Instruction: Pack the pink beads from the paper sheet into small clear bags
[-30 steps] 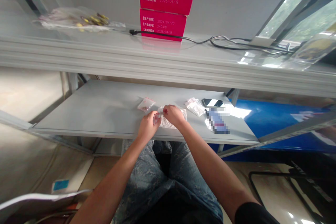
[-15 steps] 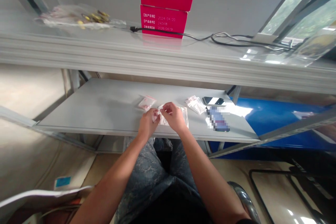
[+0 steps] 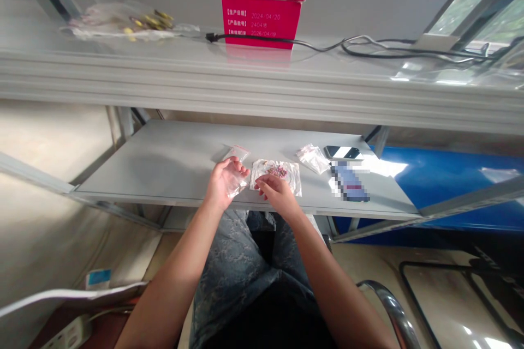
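Left hand (image 3: 221, 181): half-turned upward, fingers loosely curled on a small clear plastic bag (image 3: 237, 185), just left of the white sheet. Right hand (image 3: 278, 192): over the near edge of the sheet, fingers bent, thumb close to the forefinger; whether anything is pinched cannot be told.

Crinkled white sheet (image 3: 293, 186): one, flat on the grey lower shelf (image 3: 164, 158); the landmark for this entry.

Pinkish bead-like pieces (image 3: 277, 171): one loose cluster, on the sheet, beyond the right hand.

Red-edged zip bag (image 3: 240, 151): one, beyond and left of the sheet, partly hidden by the left hand; contents not readable.

Clear bags (image 3: 314, 158): one pile, just right of the sheet.

Dark smartphone (image 3: 344, 153): one, farther right of the sheet, past the pile.

Condition of work, as judged: unfinished; the pieces lie uncovered on the sheet, one bag is in hand, and the pile appears unused.
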`<state>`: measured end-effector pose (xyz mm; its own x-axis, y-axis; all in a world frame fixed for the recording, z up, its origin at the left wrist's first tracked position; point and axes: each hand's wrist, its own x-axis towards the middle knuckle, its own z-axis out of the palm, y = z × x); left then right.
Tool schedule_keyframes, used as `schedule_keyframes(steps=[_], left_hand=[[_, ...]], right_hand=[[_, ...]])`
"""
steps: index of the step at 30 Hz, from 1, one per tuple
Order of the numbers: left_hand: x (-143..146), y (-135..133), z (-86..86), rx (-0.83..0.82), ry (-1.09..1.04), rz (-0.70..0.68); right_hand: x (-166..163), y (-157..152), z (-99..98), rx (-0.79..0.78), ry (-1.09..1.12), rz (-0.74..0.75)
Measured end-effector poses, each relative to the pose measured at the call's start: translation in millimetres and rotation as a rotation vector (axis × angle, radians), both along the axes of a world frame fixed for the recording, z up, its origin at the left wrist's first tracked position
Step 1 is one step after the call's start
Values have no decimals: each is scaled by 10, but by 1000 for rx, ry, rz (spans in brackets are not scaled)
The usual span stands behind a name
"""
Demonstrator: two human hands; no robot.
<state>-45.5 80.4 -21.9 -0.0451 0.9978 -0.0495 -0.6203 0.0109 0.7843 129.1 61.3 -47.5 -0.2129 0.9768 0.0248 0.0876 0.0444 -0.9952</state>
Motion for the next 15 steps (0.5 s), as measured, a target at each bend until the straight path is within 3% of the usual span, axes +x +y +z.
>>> schedule_keyframes(steps=[7,15], left_hand=[[67,-59,-49,52,66,-95],[74,-54,-139,58,179,-178]], right_hand=[[-71,-75,33,-34,69,85],[-62,-70,1,-30,88,85]])
